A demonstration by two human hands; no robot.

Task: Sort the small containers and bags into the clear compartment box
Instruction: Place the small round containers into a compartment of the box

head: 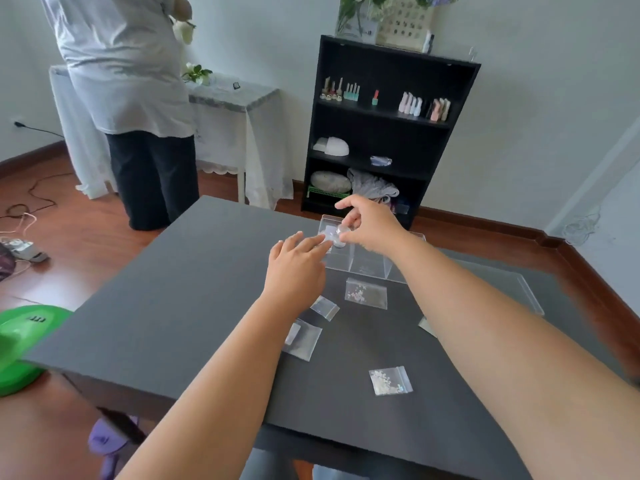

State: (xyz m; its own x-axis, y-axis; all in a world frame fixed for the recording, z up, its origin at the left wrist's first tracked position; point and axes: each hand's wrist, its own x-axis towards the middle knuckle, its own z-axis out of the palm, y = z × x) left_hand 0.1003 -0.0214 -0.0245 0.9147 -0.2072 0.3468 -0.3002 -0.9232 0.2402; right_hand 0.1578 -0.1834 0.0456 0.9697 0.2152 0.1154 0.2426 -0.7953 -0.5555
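A dark grey table (180, 306) stands on a red-brown wood floor (69, 244) in a pale-walled room, with a black bookshelf (391, 133) behind it and another person (128, 98) standing at a lace-covered side table (235, 98). Five small zip bags lie on the table, the nearest holding pale flakes (390, 380), in front of the clear compartment box (367, 261). The right hand (372, 225) pinches a small clear container (341, 233) over the box's left end; the left hand (298, 265) reaches beside it, fingers loosely apart.

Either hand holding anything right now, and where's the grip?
Right hand pinches a small clear container by its rim, over the compartment box. Left hand holds nothing.
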